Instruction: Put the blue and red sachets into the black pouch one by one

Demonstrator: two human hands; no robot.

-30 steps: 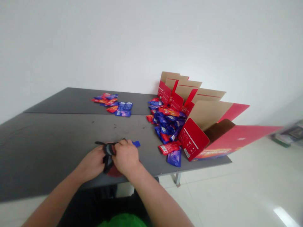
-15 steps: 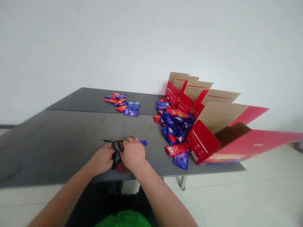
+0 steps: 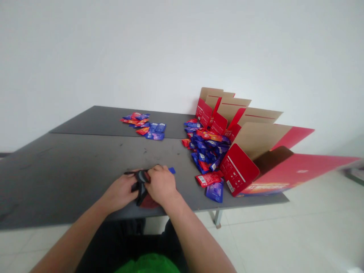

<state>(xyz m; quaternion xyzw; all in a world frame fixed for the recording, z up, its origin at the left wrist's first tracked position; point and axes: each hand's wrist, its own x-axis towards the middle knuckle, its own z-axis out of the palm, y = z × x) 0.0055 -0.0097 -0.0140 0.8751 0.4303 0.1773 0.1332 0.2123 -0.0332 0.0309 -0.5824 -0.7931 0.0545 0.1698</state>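
Near the table's front edge, both hands are close together over a black looped item (image 3: 141,186) with a grey rounded part, whose kind I cannot make out. My left hand (image 3: 121,192) has its fingers closed around the left side of it. My right hand (image 3: 162,184) is closed over its right side, the fingertips bent down and partly hidden. A reddish-brown patch (image 3: 149,202) shows beneath the hands. Past the right knuckles a small blue piece (image 3: 172,170) sticks out, its remainder hidden.
A heap of red and purple packets (image 3: 209,148) lies right of the hands, with a purple packet (image 3: 215,190) nearest the edge. Open red cardboard boxes (image 3: 240,168) stand in a row along the right side. A smaller packet pile (image 3: 139,121) sits farther back on the grey table (image 3: 71,167).
The view has shifted slightly, so packets and boxes appear a little farther left. My left fingers have spread a bit along the black item; both hands remain on it.
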